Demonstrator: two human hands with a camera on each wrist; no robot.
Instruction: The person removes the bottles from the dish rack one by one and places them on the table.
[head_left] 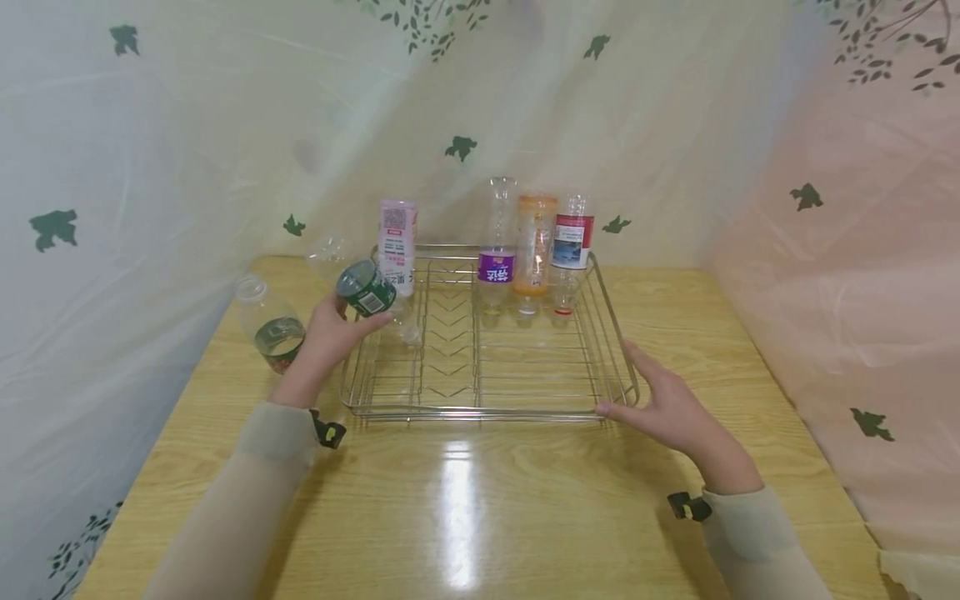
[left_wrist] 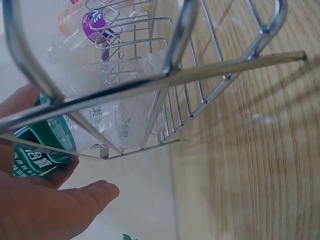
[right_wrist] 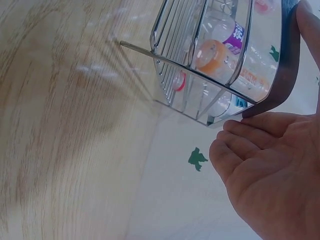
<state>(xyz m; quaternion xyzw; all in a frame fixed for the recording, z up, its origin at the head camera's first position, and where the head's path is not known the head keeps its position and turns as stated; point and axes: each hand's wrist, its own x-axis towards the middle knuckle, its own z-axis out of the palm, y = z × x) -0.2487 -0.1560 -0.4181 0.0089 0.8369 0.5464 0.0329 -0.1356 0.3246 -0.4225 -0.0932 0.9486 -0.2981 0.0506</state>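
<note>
My left hand (head_left: 330,333) holds a clear plastic bottle with a green label (head_left: 367,289) at the left side of a wire dish rack (head_left: 487,412). That bottle is tilted, base up, neck pointing down into the rack. In the left wrist view, the fingers go round its green label (left_wrist: 37,155) behind the rack's wires. My right hand (head_left: 675,412) touches the rack's front right corner, thumb at the front rim and straight fingers along the right side. A pink-white bottle (head_left: 397,242) stands just behind the held one.
Upside down at the rack's back right stand a purple-labelled bottle (head_left: 497,267), an orange-labelled bottle (head_left: 534,250) and a red-and-blue-labelled bottle (head_left: 572,242). Left of the rack, another green-labelled bottle (head_left: 277,333) stands upright on the wooden table (head_left: 525,508). A printed curtain (head_left: 637,108) hangs around the table.
</note>
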